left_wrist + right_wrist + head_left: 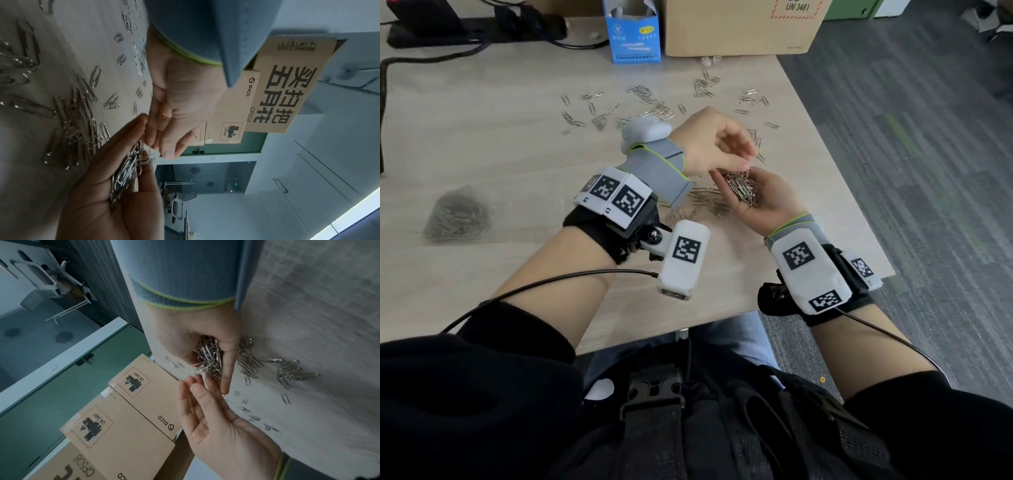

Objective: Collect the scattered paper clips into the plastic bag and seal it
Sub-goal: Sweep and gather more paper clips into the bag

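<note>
The thin, bright silver wire paper clips (pixel 743 188) heaped in my cupped right hand (pixel 763 197) are shiny metal, glinting like those on the pale, matt wood-grain table (pixel 482 137). My wrists wear ribbed grey knit cloth bands (pixel 664 168). The brown cardboard box (pixel 739 27) looks dull and papery; the clear plastic bag (pixel 457 214) looks thin and filmy.

1. Black long sleeves (pixel 517 329), pushed up off both forearms.
2. Grey knit wrist wraps (pixel 661 164) with lime-green edging, one per wrist.
3. White blocks (pixel 810 270) printed with black square-code markers, strapped on with black bands, on both wrists.
4. Extra white marker pod (pixel 683 258) hanging off a black ball-joint bracket, left side.
5. Thin black cables (pixel 551 282) trailing back along each forearm.
6. Black harness with plastic buckle (pixel 654 394) at the waist, blue jeans (pixel 743 339) underneath.
</note>
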